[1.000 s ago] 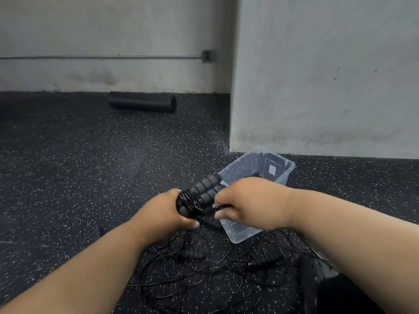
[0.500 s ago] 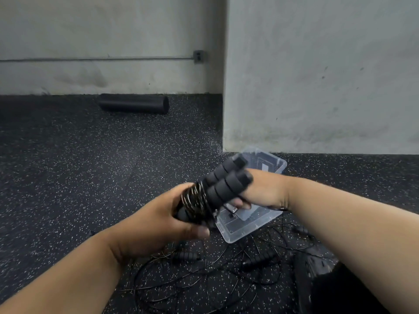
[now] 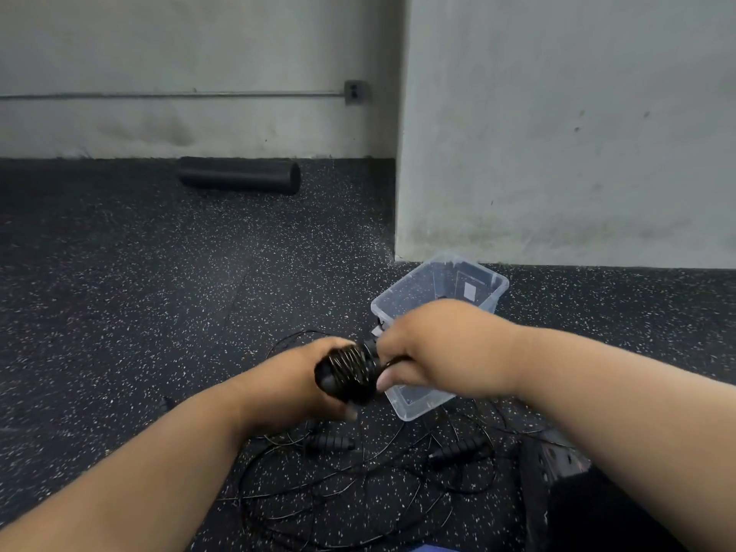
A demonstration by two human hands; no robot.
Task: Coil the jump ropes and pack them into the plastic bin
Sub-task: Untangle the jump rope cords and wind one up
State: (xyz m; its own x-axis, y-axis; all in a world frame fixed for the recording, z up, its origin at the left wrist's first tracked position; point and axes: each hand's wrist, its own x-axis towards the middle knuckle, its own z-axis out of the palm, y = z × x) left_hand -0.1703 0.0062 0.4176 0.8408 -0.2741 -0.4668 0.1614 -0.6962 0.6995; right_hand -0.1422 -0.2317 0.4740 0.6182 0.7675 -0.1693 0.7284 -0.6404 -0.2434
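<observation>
A: How far along is the packing?

B: Early, I'd judge. The left hand (image 3: 294,382) is closed around a coiled rope (image 3: 350,370), its thin black cord wound tight around the handles. The right hand (image 3: 434,344) is curled at the bundle's other end, fingers pinching the cord, probably tucking the tail.

A: And the bin?

B: The clear plastic bin (image 3: 410,404) sits on the floor (image 3: 139,312) just beyond the hands, by the wall corner. It seems mostly empty, though the hands hide part of it.

A: What's left?

B: A tangle of loose ropes (image 3: 358,472) lies on the floor below, with ribbed black handles (image 3: 458,452) among them. Those need coiling.
</observation>
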